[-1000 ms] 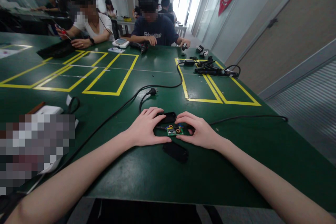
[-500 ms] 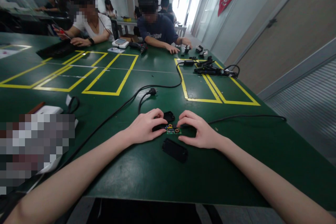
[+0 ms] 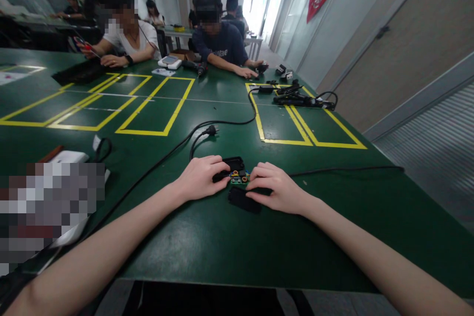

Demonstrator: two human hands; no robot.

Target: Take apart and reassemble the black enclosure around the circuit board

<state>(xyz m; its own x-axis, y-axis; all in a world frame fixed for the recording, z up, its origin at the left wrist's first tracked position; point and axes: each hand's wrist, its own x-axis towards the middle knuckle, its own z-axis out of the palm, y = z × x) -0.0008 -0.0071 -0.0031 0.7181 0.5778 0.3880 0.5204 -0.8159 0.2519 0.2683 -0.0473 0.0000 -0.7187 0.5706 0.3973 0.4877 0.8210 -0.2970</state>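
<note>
A small green circuit board with copper-wound coils lies between my two hands. My left hand is closed at the board's left end, fingertips and thumb pinching there. My right hand curls over the right end, its fingertips at the board and its thumb by a black plastic cover half just below. Behind the board lies another black casing half, partly hidden by my left fingers. A black cable runs out to the right from under my right hand.
A power plug and a long black cord lie beyond my left hand. Bundled black adapters rest at the back right. Two people work across the green table, near a drill and a black tray.
My right fingers have closed in on the board's right end. The board has shifted slightly left, the near cover half sits closer to it, and the plug has moved slightly left.
</note>
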